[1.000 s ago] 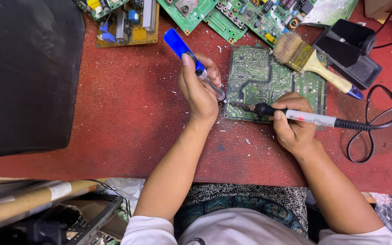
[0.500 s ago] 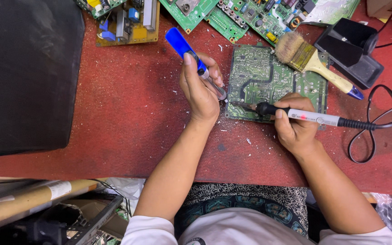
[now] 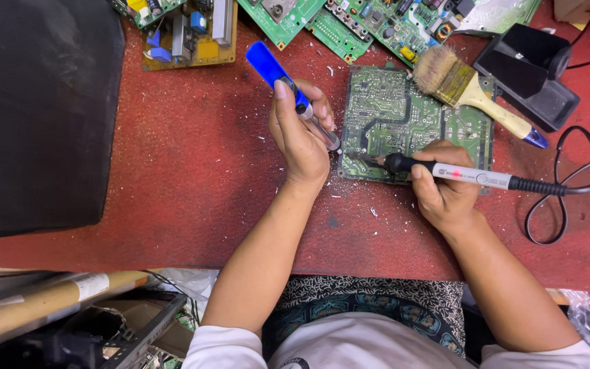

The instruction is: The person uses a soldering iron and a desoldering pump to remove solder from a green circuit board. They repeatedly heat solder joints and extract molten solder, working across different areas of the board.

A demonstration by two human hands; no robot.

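Observation:
A green circuit board lies solder side up on the red mat. My left hand grips a blue-handled desoldering pump, its metal tip at the board's left edge. My right hand holds a white and black soldering iron, whose tip touches the board's lower left part, close to the pump tip. The iron's black cable loops off to the right.
A wooden-handled brush rests on the board's upper right. A black iron stand sits at the right. Several more circuit boards lie along the top. A large black panel fills the left. Solder flecks dot the red mat.
The iron's tip has slid slightly left along the board toward the pump tip. Both hands otherwise keep their places.

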